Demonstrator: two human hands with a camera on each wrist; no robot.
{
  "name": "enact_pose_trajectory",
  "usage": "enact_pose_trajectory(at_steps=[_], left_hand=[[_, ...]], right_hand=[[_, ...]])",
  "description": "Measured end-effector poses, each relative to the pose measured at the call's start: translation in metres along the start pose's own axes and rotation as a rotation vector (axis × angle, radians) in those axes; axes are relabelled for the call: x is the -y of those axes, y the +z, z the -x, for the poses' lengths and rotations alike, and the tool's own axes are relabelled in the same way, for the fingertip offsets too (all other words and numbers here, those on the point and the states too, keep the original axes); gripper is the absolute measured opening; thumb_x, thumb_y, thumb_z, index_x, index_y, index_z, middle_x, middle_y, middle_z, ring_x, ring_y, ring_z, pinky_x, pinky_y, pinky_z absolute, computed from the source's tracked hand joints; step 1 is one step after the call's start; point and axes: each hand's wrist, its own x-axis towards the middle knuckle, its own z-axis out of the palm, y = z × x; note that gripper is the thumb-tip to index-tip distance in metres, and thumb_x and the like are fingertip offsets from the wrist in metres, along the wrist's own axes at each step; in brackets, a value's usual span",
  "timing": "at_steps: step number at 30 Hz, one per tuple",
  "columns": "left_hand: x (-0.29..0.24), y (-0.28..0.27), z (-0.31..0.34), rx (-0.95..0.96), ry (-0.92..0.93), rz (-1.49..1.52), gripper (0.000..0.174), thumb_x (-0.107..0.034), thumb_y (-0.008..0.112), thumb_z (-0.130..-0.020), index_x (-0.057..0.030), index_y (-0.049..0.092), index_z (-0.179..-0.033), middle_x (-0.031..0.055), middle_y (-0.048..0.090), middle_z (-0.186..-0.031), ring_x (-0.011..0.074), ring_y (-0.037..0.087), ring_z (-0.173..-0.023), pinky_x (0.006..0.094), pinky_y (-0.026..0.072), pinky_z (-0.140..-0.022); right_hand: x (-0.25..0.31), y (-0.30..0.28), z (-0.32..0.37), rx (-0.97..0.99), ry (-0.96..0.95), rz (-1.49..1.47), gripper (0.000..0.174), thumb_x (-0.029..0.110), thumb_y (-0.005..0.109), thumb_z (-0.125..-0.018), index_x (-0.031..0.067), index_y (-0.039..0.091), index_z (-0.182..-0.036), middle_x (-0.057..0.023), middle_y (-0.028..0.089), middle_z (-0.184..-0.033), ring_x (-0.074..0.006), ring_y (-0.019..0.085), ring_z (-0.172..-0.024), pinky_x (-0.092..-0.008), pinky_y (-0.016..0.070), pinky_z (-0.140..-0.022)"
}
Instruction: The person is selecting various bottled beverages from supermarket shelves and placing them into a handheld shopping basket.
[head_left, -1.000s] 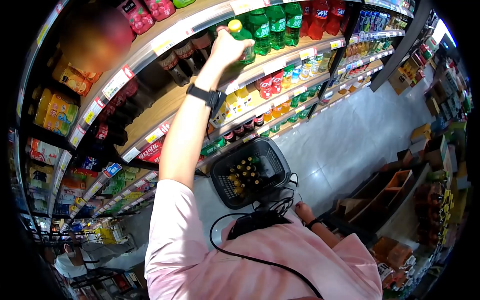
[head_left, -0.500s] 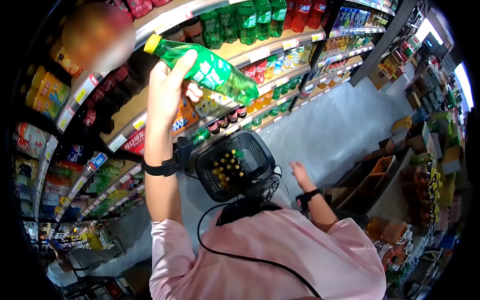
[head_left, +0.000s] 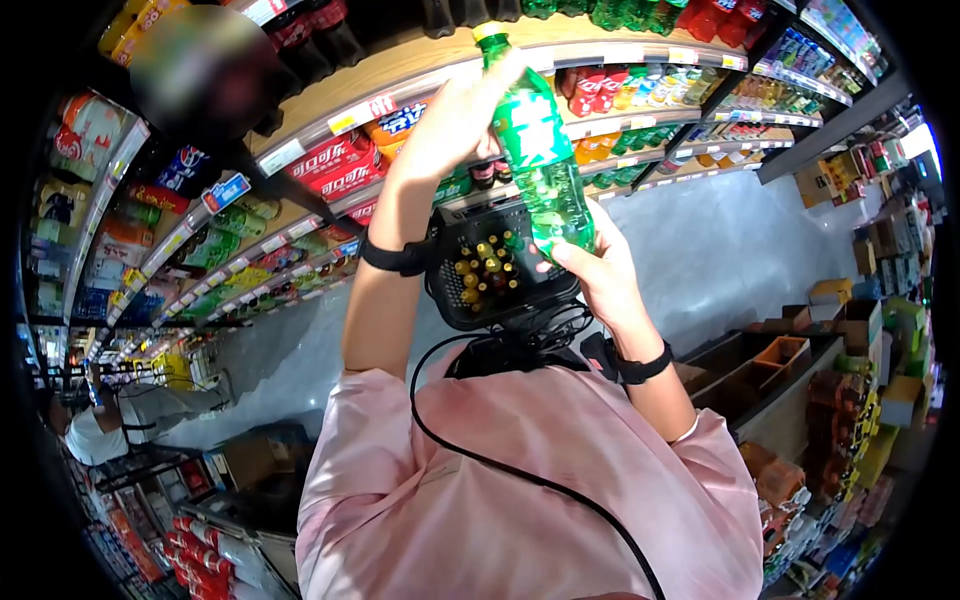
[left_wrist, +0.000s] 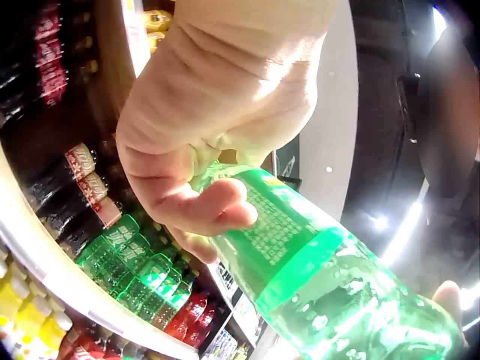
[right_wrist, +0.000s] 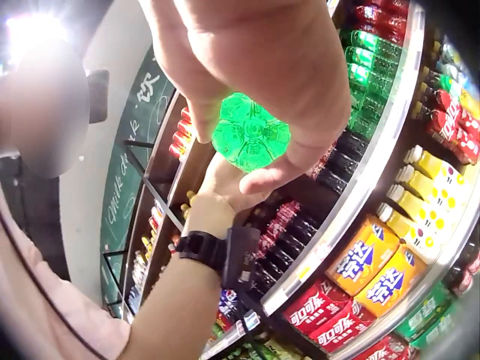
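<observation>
A green plastic soda bottle point(head_left: 537, 150) with a yellow cap and white lettering is held slantwise above the basket, cap towards the shelf. My left hand point(head_left: 465, 120) grips its upper part, just below the cap. Around the lower end, my right hand point(head_left: 607, 275) holds the bottle with thumb and fingers. In the left wrist view, the left fingers point(left_wrist: 217, 206) curl round the label. The right wrist view looks straight at the ribbed green base point(right_wrist: 251, 135) inside the right hand point(right_wrist: 277, 75).
A black basket point(head_left: 465, 322) below the hands contains several yellow-capped bottles point(head_left: 485, 268). Drink shelves point(head_left: 400, 85) curve along the front and left, with red Coca-Cola packs point(head_left: 330, 165) low down. Grey floor point(head_left: 700, 230) runs to the right, and cardboard boxes point(head_left: 860, 325) stand beyond it.
My left hand has taken the green soda bottle off the shelf and brought it over the basket. My right hand has risen from my side and taken hold of the bottle's lower end.
</observation>
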Motion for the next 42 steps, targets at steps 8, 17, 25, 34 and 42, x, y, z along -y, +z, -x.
enact_pose_trajectory(at_steps=[8,17,25,34,42], left_hand=[[0.019,0.000,-0.004,0.017,0.007,0.471,0.041,-0.042,0.055,-0.104,-0.0030,0.066,-0.100,0.0014,0.062,-0.069,0.0068,0.050,-0.050,0.0232,0.0371,-0.045],[0.035,0.002,-0.011,0.095,-0.014,0.573,0.041,-0.044,0.051,-0.105,-0.0057,0.065,-0.105,-0.0021,0.062,-0.071,0.0031,0.042,-0.046,0.0195,0.0289,-0.041],[0.035,0.011,-0.007,0.051,-0.076,0.558,0.033,-0.041,0.056,-0.104,-0.0087,0.064,-0.107,-0.0035,0.062,-0.072,0.0024,0.047,-0.051,0.0190,0.0313,-0.044],[0.039,0.016,-0.011,0.049,-0.098,0.442,0.034,-0.040,0.055,-0.104,-0.0071,0.064,-0.106,-0.0035,0.059,-0.071,0.0021,0.042,-0.049,0.0199,0.0278,-0.042],[0.034,0.023,-0.008,0.062,-0.161,0.245,0.038,-0.039,0.058,-0.103,-0.0017,0.065,-0.099,0.0012,0.061,-0.065,0.0065,0.048,-0.048,0.0222,0.0362,-0.043]], right_hand=[[0.004,0.014,0.020,-0.079,-0.034,0.016,0.072,0.019,0.072,-0.089,-0.0042,0.038,-0.148,-0.0128,0.067,-0.111,-0.0206,0.069,-0.088,-0.0304,0.0558,-0.065],[0.004,0.010,0.023,-0.067,-0.004,-0.005,0.071,0.034,0.075,-0.089,-0.0030,0.044,-0.142,-0.0103,0.067,-0.109,-0.0199,0.069,-0.088,-0.0308,0.0548,-0.064],[0.003,0.006,0.026,-0.054,0.051,-0.048,0.069,0.036,0.073,-0.091,0.0000,0.045,-0.142,-0.0085,0.067,-0.110,-0.0203,0.069,-0.090,-0.0314,0.0549,-0.065],[-0.001,-0.003,0.030,-0.049,0.105,-0.046,0.063,0.027,0.068,-0.095,0.0003,0.042,-0.145,-0.0093,0.067,-0.112,-0.0207,0.069,-0.090,-0.0317,0.0549,-0.065],[-0.006,-0.036,0.029,0.052,0.092,-0.041,0.065,0.004,0.068,-0.088,0.0007,0.041,-0.147,-0.0068,0.061,-0.130,-0.0159,0.060,-0.117,-0.0318,0.0470,-0.101]])
